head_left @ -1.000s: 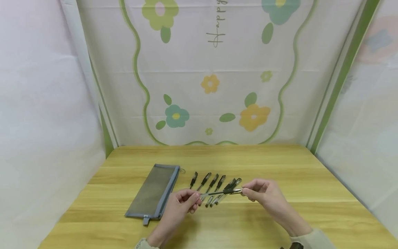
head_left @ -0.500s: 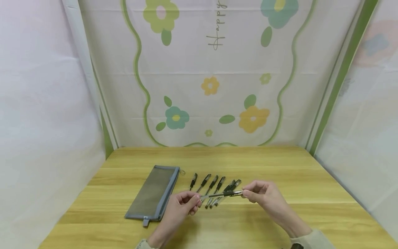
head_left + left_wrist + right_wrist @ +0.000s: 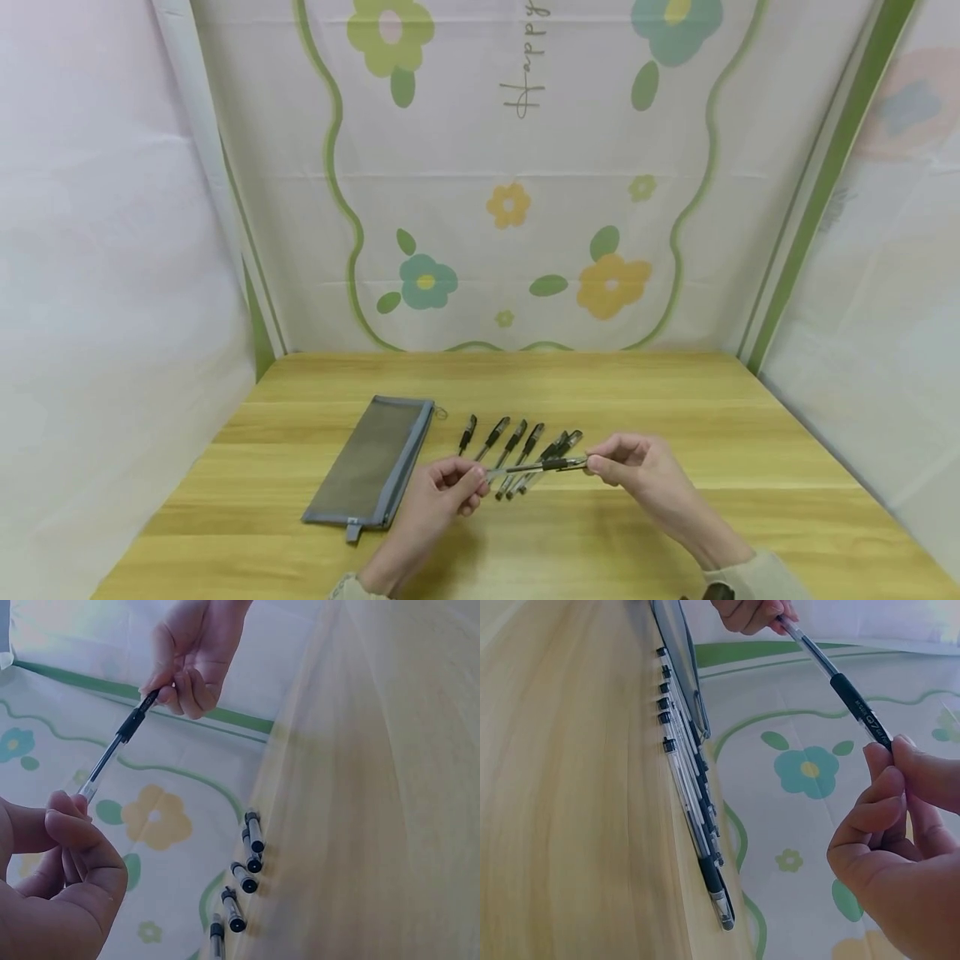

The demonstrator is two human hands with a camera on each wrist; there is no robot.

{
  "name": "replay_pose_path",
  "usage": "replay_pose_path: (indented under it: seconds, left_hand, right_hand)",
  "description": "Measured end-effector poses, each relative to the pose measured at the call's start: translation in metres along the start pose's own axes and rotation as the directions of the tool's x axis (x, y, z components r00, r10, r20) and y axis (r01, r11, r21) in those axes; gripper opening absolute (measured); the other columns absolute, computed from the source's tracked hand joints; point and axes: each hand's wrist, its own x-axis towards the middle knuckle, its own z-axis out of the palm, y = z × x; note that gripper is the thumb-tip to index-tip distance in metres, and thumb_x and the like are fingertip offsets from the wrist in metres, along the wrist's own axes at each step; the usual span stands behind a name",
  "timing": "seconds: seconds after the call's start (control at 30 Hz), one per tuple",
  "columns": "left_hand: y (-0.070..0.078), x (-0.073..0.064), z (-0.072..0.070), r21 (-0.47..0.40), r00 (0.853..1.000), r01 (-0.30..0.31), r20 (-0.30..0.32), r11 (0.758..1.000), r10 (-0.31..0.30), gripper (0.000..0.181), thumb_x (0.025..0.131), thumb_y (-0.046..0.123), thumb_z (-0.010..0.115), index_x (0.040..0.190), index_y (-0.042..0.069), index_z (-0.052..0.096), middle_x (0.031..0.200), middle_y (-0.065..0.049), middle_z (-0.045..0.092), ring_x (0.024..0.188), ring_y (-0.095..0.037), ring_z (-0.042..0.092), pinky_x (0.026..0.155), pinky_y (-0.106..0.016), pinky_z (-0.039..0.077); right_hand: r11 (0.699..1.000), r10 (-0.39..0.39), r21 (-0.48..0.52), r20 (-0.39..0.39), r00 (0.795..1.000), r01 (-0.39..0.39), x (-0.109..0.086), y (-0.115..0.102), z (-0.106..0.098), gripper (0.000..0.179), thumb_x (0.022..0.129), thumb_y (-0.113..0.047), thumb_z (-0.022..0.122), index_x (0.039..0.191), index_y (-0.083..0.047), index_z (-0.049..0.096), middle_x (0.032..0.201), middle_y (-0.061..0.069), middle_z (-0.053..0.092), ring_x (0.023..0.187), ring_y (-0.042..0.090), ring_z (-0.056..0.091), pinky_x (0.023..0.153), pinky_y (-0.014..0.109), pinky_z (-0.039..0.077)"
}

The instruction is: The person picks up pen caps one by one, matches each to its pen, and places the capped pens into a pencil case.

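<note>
Pen [image 3: 547, 466] held crosswise; capped end [image 3: 576, 462] apparently points right

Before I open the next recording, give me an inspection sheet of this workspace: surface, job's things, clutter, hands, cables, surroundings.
Surface: wood-grain tabletop.
Job's things: one pen held up off the tabletop; six other pens lying in a row; blue-edged pouch lying left of them.
Clutter: nothing seen.
Hands: left hand pinches the held pen's clear end; right hand pinches the end nearer its black grip.
Cables: nothing seen.
Surroundings: flower-printed white sheet behind; pale sheets at both sides.
</note>
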Motion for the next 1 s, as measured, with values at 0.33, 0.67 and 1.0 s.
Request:
replay_pose_path:
  seconds: [0.33, 0.67, 1.0]
  left_hand:
    - [-0.003, 0.002, 0.011, 0.013, 0.997, -0.025, 0.078, 1.0, 0.024, 0.024, 0.082, 0.014, 0.064, 0.096, -0.006, 0.062, 0.083, -0.02, 0.063, 0.063, -0.013, 0.058, 0.057, -0.021, 0.051]
    - [-0.008, 0.002, 0.02, -0.062, 0.992, 0.001, 0.124, 0.998, 0.007, 0.029, 0.081, 0.014, 0.065, 0.099, -0.008, 0.062, 0.086, -0.023, 0.063, 0.066, -0.016, 0.061, 0.059, -0.023, 0.052]
    - [-0.027, -0.001, 0.03, -0.108, 0.992, 0.105, 0.08, 0.989, -0.097, 0.021, 0.079, 0.01, 0.066, 0.095, -0.004, 0.066, 0.085, -0.024, 0.063, 0.071, -0.023, 0.064, 0.064, -0.028, 0.052]
  right_hand:
    - [1.0, 0.009, 0.017, 0.09, 0.996, -0.01, 0.003, 0.012, -0.027, 0.029, 0.081, -0.014, 0.065, 0.102, 0.005, 0.059, 0.089, 0.016, 0.059, 0.071, 0.019, 0.05, 0.065, 0.033, 0.047]
    - [0.998, 0.026, 0.052, 0.16, 0.987, -0.035, 0.015, 0.008, -0.044, 0.028, 0.084, -0.012, 0.061, 0.108, 0.004, 0.059, 0.098, 0.017, 0.059, 0.077, 0.019, 0.052, 0.071, 0.036, 0.047]
    - [0.997, 0.078, -0.019, 0.179, 0.981, -0.076, 0.022, 0.02, -0.052, 0.029, 0.081, -0.014, 0.065, 0.105, 0.003, 0.062, 0.1, 0.021, 0.06, 0.081, 0.026, 0.057, 0.077, 0.052, 0.044]
